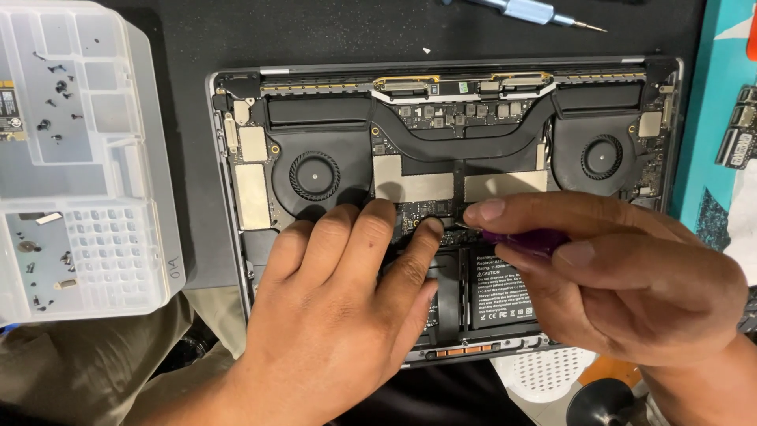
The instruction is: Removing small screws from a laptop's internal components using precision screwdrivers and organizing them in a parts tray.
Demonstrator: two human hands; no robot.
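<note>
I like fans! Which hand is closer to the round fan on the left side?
Left. The left hand lies just below the left fan, its fingertips almost reaching it. The right hand, pinching a purple tool, is far off to the right.

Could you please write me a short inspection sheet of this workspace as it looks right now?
Surface: black mat under everything.
Job's things: opened laptop, bottom cover off, two fans, heat pipes, battery cells exposed; purple tool with its tip at the board's lower edge.
Clutter: clear parts tray holding small screws; screwdriver at top edge; loose boards on right.
Hands: left hand rests on laptop, fingertip beside tool tip; right hand pinches purple tool.
Cables: nothing seen loose.
Surroundings: white perforated object, black knob at the lower right.
</note>
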